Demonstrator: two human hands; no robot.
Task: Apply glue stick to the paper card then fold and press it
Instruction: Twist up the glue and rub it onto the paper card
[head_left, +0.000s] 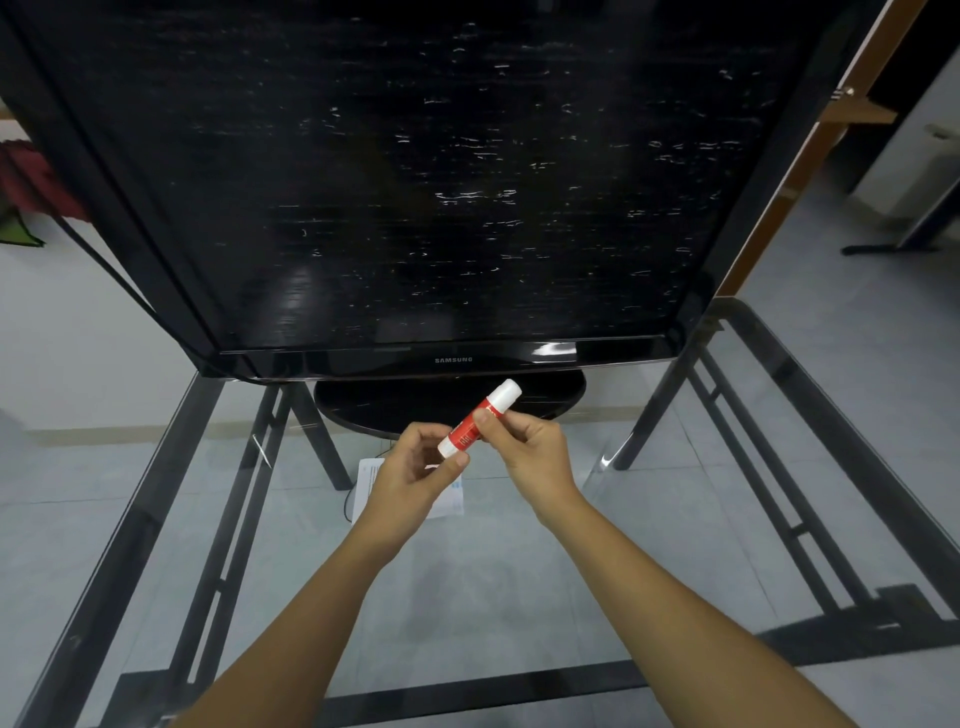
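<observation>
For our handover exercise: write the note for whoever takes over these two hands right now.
Left hand: pinching the base end of the glue stick.
Right hand: gripping its red middle; white cap still on, pointing toward the Samsung monitor.
Paper card: flat on the glass table, mostly hidden under the left hand.
Done: stick picked up.
Left: uncap, glue the card, fold, press.

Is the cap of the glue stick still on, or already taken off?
On. The glue stick shows its white cap at the upper end, closed; both hands hold the tube, and no glue is visible.
</observation>
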